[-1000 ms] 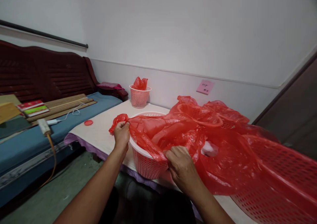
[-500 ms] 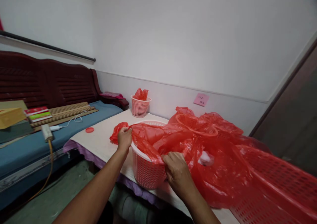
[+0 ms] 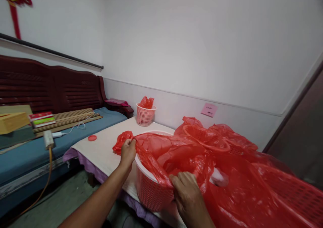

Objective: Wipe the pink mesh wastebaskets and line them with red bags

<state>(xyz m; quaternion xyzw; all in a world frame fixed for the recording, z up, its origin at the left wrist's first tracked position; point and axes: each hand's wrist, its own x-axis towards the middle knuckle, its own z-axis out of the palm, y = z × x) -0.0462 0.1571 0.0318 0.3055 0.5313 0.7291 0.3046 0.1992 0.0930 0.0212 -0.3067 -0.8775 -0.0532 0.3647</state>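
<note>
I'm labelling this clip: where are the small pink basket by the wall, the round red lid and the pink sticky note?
small pink plastic basket (image 3: 144, 117), head view, front wall.
round red lid (image 3: 92, 138), head view, its top face.
pink sticky note (image 3: 209, 110), head view, its centre.

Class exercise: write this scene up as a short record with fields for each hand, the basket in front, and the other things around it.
Left hand: grips a bunched end of the red plastic bag
Right hand: pinches the bag at the near rim
Pink basket: on the table, bag draped over its mouth
Behind: small basket holding red plastic
Table also: red lid
</note>
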